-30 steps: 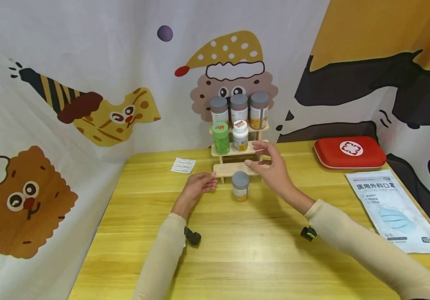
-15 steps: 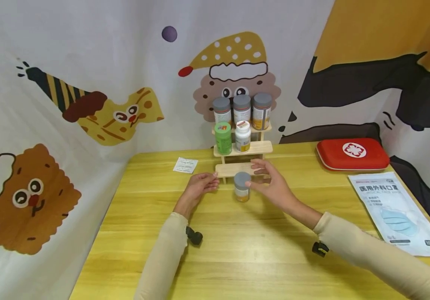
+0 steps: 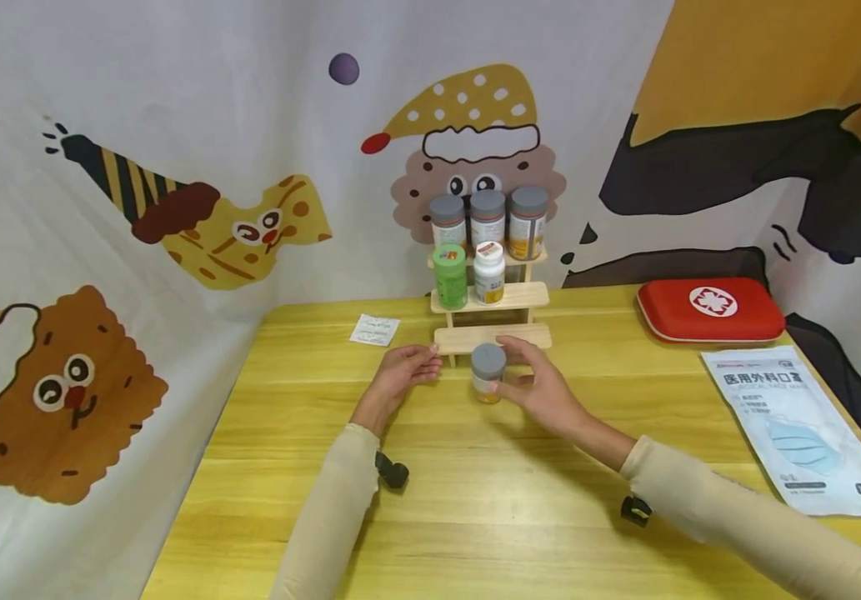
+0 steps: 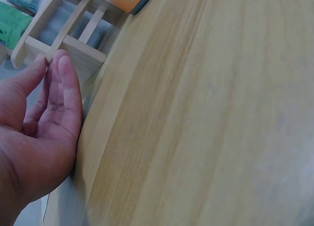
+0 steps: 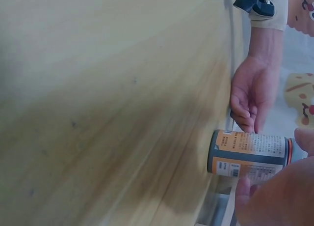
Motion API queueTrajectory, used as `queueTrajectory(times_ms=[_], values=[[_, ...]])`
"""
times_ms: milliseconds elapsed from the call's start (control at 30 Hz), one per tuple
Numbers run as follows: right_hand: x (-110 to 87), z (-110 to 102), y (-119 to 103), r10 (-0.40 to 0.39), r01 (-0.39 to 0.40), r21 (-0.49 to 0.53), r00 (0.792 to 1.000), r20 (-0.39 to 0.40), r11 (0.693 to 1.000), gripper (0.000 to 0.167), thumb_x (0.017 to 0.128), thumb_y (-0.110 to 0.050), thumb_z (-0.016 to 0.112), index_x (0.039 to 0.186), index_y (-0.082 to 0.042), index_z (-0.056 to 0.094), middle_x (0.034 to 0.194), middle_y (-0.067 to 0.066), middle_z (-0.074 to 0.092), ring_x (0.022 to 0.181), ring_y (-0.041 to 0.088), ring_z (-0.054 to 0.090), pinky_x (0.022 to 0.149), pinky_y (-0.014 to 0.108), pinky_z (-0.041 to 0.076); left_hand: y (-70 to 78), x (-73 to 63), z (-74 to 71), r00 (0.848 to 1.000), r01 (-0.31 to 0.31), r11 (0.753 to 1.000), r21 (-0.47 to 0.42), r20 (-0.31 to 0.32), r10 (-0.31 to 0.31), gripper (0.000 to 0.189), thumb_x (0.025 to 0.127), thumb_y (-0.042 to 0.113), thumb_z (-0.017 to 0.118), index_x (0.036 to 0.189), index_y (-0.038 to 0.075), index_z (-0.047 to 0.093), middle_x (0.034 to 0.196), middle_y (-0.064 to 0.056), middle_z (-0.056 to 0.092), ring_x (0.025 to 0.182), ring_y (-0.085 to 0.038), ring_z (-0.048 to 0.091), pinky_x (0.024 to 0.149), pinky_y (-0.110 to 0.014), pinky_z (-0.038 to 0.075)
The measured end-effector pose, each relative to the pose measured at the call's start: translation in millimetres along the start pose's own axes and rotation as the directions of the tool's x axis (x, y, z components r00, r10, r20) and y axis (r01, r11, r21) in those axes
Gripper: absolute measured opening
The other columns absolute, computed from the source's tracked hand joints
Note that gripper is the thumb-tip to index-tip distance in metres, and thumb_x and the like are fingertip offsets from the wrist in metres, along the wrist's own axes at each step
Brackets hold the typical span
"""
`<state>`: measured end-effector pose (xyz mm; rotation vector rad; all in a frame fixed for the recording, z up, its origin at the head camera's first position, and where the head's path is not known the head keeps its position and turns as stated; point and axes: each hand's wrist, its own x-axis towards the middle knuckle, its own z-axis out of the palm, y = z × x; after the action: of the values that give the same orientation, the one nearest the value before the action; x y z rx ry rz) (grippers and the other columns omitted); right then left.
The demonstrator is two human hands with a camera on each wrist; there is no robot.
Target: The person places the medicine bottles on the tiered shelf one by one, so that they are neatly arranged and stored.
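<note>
A small wooden step rack (image 3: 523, 296) stands at the back of the table. My left hand (image 3: 400, 375) pinches the left end of its lowest step between thumb and fingertips, as the left wrist view (image 4: 44, 118) shows. In front of that step, a grey-capped pill bottle (image 3: 488, 360) stands upright on the table. My right hand (image 3: 546, 396) holds this bottle from the right, thumb on the near side and fingers around the far side. The right wrist view shows the bottle's orange and white label (image 5: 250, 150) with fingers at its side.
Three grey-capped bottles (image 3: 488, 218) fill the top step. A green bottle (image 3: 451, 279) and a white bottle (image 3: 489, 275) share the middle one. A small white packet (image 3: 375, 330) lies left. On the right are a red case (image 3: 711, 310) and a mask packet (image 3: 805, 437).
My right hand has come down from beside the rack's steps to the pill bottle and closed its fingers around it. The left hand keeps its hold on the rack.
</note>
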<state>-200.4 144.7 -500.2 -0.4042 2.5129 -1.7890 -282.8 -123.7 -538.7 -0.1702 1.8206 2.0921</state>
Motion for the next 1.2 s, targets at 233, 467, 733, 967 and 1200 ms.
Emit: queueTrajectory(times_ms=[233, 467, 733, 967, 1200], values=[[-0.7, 6.0, -1.5, -0.003, 0.003, 0.016, 1.000, 0.017, 1.000, 0.075, 0.094, -0.016, 0.082, 0.158, -0.014, 0.043, 0.149, 0.016, 0.054, 0.138, 0.038, 0.053, 0.108, 0.062, 0.054, 1.1, -1.9, 0.2, 1.000, -0.002, 1.000, 0.001, -0.001, 0.002, 0.030, 0.103, 0.023, 0.073, 0.113, -0.005, 0.073, 0.085, -0.001, 0.078, 0.076, -0.009, 0.074, 0.073, -0.021, 0.066], [1.5, 8.0, -0.6, -0.016, 0.016, -0.011, 1.000, -0.001, 1.000, 0.068, 0.096, -0.015, 0.080, 0.155, -0.015, 0.047, 0.147, 0.016, 0.054, 0.135, 0.038, 0.055, 0.107, 0.059, 0.055, 1.3, -1.9, 0.1, 1.000, -0.006, 1.000, 0.006, 0.003, 0.006, 0.031, 0.103, 0.024, 0.072, 0.114, -0.006, 0.072, 0.085, 0.000, 0.077, 0.076, -0.008, 0.074, 0.073, -0.020, 0.066], [5.8, 8.2, -0.8, -0.007, 0.007, -0.016, 1.000, -0.014, 1.000, 0.060, 0.096, -0.010, 0.078, 0.150, -0.009, 0.050, 0.144, 0.017, 0.053, 0.131, 0.038, 0.056, 0.106, 0.058, 0.056, 1.1, -2.2, -0.2, 1.000, -0.006, 1.000, 0.004, 0.001, 0.006, 0.029, 0.103, 0.024, 0.073, 0.112, -0.004, 0.074, 0.086, -0.001, 0.077, 0.076, -0.009, 0.074, 0.073, -0.021, 0.066], [6.6, 7.6, 1.7, -0.004, 0.004, -0.003, 1.000, -0.026, 1.000, 0.058, 0.095, -0.008, 0.079, 0.146, -0.005, 0.053, 0.142, 0.018, 0.056, 0.130, 0.038, 0.057, 0.107, 0.058, 0.055, -1.2, -0.2, -1.7, 1.000, 0.006, 1.000, 0.000, -0.009, -0.006, 0.026, 0.102, 0.024, 0.073, 0.108, -0.001, 0.075, 0.086, -0.002, 0.078, 0.077, -0.010, 0.074, 0.073, -0.022, 0.066], [7.9, 7.4, 2.0, 0.018, -0.015, 0.056, 0.999, -0.047, 0.998, 0.057, 0.093, -0.003, 0.079, 0.143, 0.001, 0.052, 0.142, 0.021, 0.057, 0.132, 0.040, 0.055, 0.112, 0.060, 0.051, -1.4, 1.7, -1.2, 1.000, 0.009, 1.000, -0.002, -0.012, -0.009, 0.025, 0.102, 0.024, 0.074, 0.107, 0.000, 0.075, 0.086, -0.002, 0.078, 0.077, -0.010, 0.074, 0.073, -0.022, 0.066]])
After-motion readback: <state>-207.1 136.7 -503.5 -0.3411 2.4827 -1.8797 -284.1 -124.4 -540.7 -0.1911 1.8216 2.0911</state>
